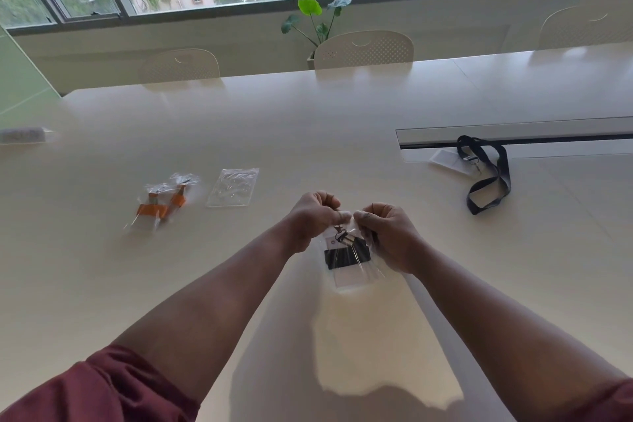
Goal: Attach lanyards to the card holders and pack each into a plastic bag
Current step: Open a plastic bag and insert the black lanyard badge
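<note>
Above the table's middle I hold a clear plastic bag (349,267) with a card holder and a folded black lanyard inside. My left hand (313,216) pinches the bag's top edge on the left. My right hand (387,233) pinches the same edge on the right, thumb to thumb. The bag hangs down between both hands. Another black lanyard (489,175) lies at the right, clipped to a clear card holder (448,161). An empty plastic bag (233,187) lies flat to the left. Two bags with orange lanyards (164,204) lie further left.
The cream table (308,134) has a long cable slot (513,135) at the right. Chairs (363,50) stand along the far edge, with a potted plant (315,24) under the windows. A small pale object (22,135) sits at the far left edge.
</note>
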Demonstrator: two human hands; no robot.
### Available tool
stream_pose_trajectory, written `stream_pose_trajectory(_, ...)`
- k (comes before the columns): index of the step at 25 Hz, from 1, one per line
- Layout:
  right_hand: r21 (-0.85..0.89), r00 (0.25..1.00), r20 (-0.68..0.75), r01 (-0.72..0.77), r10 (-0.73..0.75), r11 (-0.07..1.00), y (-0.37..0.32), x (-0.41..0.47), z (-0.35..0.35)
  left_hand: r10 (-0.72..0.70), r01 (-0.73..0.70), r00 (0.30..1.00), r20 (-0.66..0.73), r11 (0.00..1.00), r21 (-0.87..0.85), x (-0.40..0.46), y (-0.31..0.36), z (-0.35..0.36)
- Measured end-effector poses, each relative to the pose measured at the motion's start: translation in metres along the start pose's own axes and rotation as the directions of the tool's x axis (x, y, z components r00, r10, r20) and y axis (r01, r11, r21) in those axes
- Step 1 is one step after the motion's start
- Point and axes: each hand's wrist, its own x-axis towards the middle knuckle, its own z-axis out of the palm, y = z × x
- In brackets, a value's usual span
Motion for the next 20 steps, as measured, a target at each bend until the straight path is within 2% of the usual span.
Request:
stream_pose_trajectory(3, 0.005, 1.000, -0.026, 0.002, -0.001, 1.000, 0.002, 0.001, 0.001, 0.012, -0.014, 0.997, 0.080, 1.000, 0.027, -0.001, -0.003, -0.003)
stream_pose_trajectory(6, 0.037, 0.998, -0.054, 0.022, -0.020, 0.999, 0.003, 0.002, 0.002, -0.093, 0.117, 0.967, 0.239, 0.989, -0.090, -0.003, -0.005, -0.013)
stream_pose_trajectory(9, 0.102, 0.997, -0.062, 0.041, -0.034, 0.994, 0.004, 0.002, 0.001, -0.102, 0.174, 0.936, 0.337, 0.966, -0.192, -0.006, -0.013, -0.024)
stream_pose_trajectory(12, 0.110, 0.994, -0.095, 0.065, -0.055, 0.992, 0.007, 0.004, 0.001, -0.097, 0.177, 0.961, 0.261, 0.937, -0.302, -0.007, -0.021, -0.026)
stream_pose_trajectory(15, 0.103, 0.995, -0.083, 0.067, -0.059, 0.992, 0.008, 0.005, 0.000, -0.112, 0.163, 0.979, 0.172, 0.932, -0.323, -0.006, -0.024, -0.023)
stream_pose_trajectory(20, 0.141, 0.998, -0.039, 0.055, -0.050, 0.988, 0.002, 0.003, -0.002, -0.111, 0.157, 0.983, 0.148, 0.924, -0.349, -0.004, -0.024, -0.019)
